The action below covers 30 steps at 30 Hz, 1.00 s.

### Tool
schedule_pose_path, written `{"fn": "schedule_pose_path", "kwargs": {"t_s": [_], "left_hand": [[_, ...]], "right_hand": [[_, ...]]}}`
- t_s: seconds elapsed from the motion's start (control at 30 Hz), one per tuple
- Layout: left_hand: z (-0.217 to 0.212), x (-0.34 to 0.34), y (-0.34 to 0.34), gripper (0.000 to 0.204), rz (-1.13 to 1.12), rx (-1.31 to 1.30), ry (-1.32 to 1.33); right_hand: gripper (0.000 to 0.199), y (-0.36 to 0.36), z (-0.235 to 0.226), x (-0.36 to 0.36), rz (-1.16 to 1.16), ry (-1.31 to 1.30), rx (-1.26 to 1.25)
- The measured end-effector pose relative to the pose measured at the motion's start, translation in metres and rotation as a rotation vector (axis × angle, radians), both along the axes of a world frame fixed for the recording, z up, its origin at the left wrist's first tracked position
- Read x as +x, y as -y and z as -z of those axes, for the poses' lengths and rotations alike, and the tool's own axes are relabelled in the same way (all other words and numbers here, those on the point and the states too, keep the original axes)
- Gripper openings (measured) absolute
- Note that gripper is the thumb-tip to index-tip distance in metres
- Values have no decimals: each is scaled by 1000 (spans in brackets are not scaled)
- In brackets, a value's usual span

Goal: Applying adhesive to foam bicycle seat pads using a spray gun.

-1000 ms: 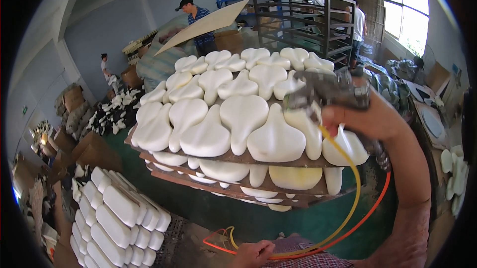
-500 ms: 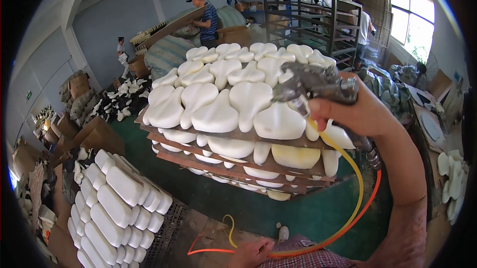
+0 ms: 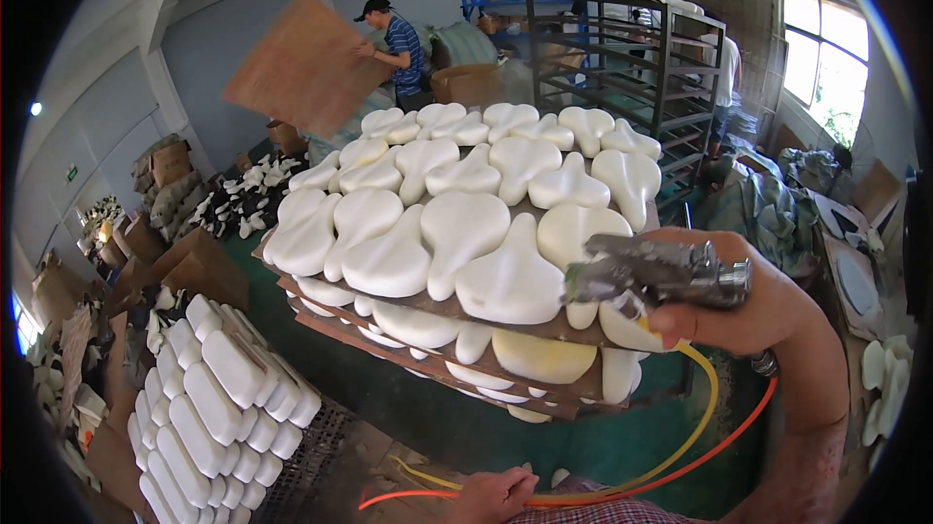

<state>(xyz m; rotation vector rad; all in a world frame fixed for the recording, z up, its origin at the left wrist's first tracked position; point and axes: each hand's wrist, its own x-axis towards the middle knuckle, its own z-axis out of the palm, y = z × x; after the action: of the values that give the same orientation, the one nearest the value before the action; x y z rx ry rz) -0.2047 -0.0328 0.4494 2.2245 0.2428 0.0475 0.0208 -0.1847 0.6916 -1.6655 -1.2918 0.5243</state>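
Note:
My right hand (image 3: pixel 734 305) is closed around the handle of a spray gun (image 3: pixel 661 271), its nozzle pointing left over the near right corner of a stack. White saddle-shaped foam pads (image 3: pixel 510 276) lie close together in rows on a brown board (image 3: pixel 413 302), with more boards and pads layered beneath. A yellow hose (image 3: pixel 712 398) and an orange hose (image 3: pixel 743 419) hang from the gun and curve down to the lower edge. There my left hand (image 3: pixel 494 497) is closed on the hoses, which come out on both sides of it; its fingers show only partly.
Oblong white foam blocks (image 3: pixel 214 378) are piled at lower left beside a black crate (image 3: pixel 326 441). Behind the stack, another person (image 3: pixel 400 48) handles a large brown board (image 3: pixel 309 67). A dark metal rack (image 3: pixel 622 77) stands far right. Plastic sacks (image 3: pixel 758 203) line the right side.
The view has shifted, and the spray gun in my right hand is lower and farther right, near the front corner. The other person's board has swung up. My left hand stays at the hoses.

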Motion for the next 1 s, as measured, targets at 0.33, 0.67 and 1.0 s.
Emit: {"fn": "schedule_pose_path", "kwargs": {"t_s": [0.33, 0.67, 1.0], "left_hand": [[15, 97, 64, 27, -54, -39, -110], [35, 147, 112, 27, -66, -249, -238], [58, 127, 171, 30, -101, -233, -235]], "right_hand": [[32, 53, 13, 115, 22, -86, 57], [21, 97, 24, 221, 431, -17, 134], [22, 119, 42, 194, 287, 42, 191]]}}
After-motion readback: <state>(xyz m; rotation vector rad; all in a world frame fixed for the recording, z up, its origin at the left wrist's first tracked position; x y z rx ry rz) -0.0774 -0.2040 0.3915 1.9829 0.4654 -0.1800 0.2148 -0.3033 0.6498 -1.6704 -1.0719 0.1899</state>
